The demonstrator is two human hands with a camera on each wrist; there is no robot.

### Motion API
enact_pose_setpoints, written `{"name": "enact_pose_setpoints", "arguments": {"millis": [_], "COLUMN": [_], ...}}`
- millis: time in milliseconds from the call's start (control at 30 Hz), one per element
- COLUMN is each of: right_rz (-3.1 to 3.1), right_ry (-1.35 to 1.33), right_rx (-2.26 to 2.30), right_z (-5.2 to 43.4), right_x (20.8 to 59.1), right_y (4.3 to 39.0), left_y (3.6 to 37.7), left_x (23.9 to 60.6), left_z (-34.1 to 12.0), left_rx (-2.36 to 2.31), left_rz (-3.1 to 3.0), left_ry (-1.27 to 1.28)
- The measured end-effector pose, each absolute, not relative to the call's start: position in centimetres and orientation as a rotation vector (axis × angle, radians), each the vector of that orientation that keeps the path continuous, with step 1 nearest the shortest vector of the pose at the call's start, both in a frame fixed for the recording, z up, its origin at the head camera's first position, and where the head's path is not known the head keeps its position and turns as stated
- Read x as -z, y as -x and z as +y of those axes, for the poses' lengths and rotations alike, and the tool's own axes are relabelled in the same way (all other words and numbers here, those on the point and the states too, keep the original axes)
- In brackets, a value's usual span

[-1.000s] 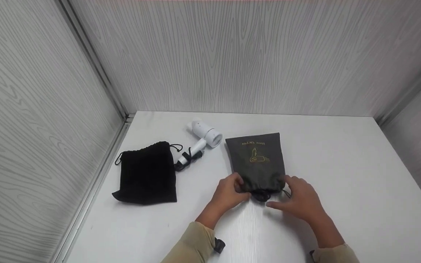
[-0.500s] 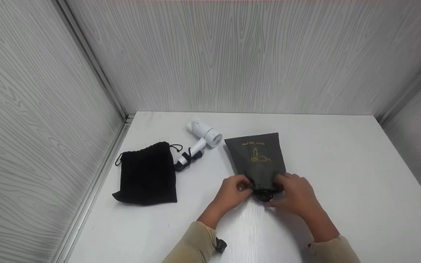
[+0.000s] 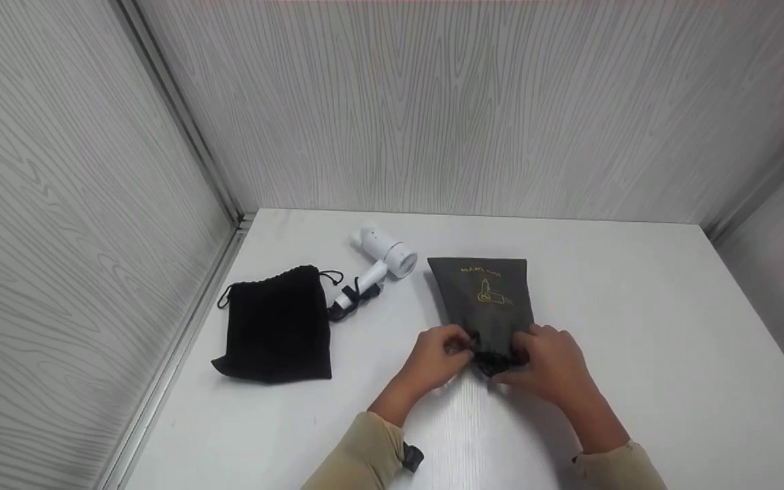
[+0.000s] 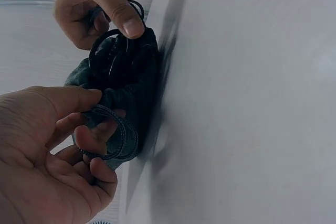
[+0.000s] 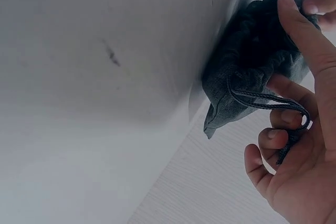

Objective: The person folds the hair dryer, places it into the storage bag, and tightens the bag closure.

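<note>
Far left on the white surface [image 3: 637, 327]: black pouch [image 3: 276, 323], lying flat, drawstring loops at its far corners. Just right of it, a white hair dryer [image 3: 382, 255], black cord bundled at the handle end, close to the pouch's far right corner. Centre: grey bag [image 3: 484, 299], flat, closed bottom away from the person, gathered mouth toward them. Gold print on its face, a small emblem with a line of text above, upside down from the head view and too small to read. Left hand [image 3: 436, 357] at the mouth's left side, thumb and fingers pinching a loop of the black cord [image 4: 118, 129]. Right hand [image 3: 548, 364] at the mouth's right side, fingers curled round the other cord loop, thumb on the gathered cloth. Tan sleeves on both arms.
</note>
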State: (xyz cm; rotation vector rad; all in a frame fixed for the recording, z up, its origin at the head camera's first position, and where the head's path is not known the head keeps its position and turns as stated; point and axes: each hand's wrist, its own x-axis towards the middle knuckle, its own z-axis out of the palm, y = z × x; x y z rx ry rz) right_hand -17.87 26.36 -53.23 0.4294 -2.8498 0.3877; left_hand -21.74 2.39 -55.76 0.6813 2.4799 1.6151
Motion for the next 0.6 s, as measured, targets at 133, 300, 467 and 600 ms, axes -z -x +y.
{"name": "enact_pose_setpoints", "arguments": {"millis": [133,300,467,600], "right_rz": [-2.843,-2.84,-2.825,-2.847], "right_ry": [-0.412,-0.387,-0.392,-0.37], "right_rx": [-0.387,-0.392,-0.386,-0.386], "right_z": [26.03,25.8,25.69,25.85], "right_x": [53.24,53.47,53.8,53.9], "right_y": [17.98,18.16,18.37,18.39], "left_y": [21.62,21.37,21.35,21.45], "left_x": [55.41,55.11,55.09,55.41], "left_z": [2.3,2.36,2.32,2.03], "left_rx": [-1.637,-1.648,-1.642,-1.629], "left_rz": [2.463,2.437,2.398,2.386], "left_ry": [-0.693,-0.687,-0.696,-0.683]}}
